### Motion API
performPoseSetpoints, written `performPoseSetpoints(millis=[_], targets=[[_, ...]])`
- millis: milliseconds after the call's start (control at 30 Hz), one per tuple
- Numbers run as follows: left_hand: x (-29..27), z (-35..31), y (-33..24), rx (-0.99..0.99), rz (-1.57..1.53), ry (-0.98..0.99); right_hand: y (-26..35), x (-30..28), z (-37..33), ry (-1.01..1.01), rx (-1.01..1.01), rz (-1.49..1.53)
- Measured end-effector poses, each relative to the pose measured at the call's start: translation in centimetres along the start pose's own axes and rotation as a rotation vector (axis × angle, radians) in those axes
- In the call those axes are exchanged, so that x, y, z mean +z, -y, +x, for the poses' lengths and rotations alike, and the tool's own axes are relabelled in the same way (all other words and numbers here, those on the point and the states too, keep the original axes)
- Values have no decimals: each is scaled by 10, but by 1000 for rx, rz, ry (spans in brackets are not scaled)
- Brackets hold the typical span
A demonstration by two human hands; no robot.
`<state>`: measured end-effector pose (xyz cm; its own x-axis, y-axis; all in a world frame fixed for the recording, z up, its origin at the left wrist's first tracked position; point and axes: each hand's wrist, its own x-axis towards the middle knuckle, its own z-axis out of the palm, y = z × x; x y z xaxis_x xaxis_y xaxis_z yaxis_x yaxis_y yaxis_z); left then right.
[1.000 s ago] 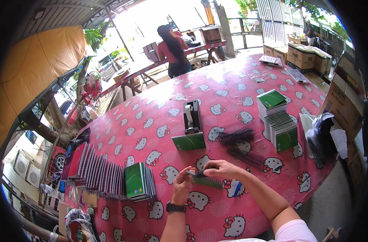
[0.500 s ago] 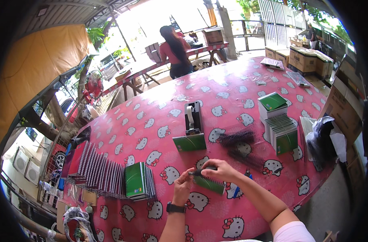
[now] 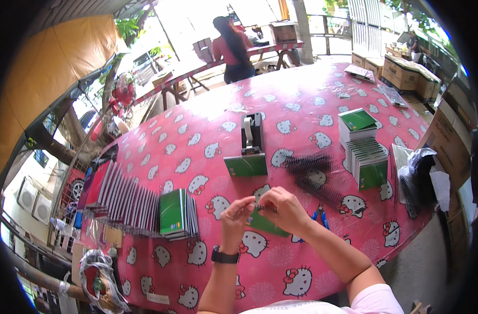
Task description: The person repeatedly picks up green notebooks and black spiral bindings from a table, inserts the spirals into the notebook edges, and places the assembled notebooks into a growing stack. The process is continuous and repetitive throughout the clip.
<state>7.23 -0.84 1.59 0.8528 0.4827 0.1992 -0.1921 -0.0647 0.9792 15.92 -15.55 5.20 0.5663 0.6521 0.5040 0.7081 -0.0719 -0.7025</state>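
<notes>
A green notebook lies on the pink table in front of me, partly under my hands. My left hand has its fingertips pinched together at the notebook's upper left corner. Beside it my right hand is bent over the notebook's top edge, its fingers closed and nearly meeting the left ones. Whatever the fingertips grip is too small and covered to make out. Blue-handled pliers rest right of my right wrist. Another green notebook stands just beyond, against a black tape dispenser.
A long row of spiral notebooks leans at the left. At the right stand stacked green notebooks, with loose black spiral coils beside them. Plastic bags lie at the right edge. A person is at a far table.
The dark object seen under my right hand is now out of sight. My right hand has drawn closer to the left fingertips. The pliers show more fully; the whole view has shifted slightly.
</notes>
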Motion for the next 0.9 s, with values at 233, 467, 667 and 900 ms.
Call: performPoseSetpoints(millis=[233, 467, 667, 900], targets=[[6, 5, -19, 113, -64, -22, 3, -3, 3, -130, -101, 7], [15, 7, -30, 98, 58, -36, 3, -12, 2, -93, 66, 196], [11, 6, -25, 104, -72, 17, 8, -10, 4, -145, -106, 41], [3, 6, -21, 82, -108, 89, 8, -5, 2, -135, -76, 221]])
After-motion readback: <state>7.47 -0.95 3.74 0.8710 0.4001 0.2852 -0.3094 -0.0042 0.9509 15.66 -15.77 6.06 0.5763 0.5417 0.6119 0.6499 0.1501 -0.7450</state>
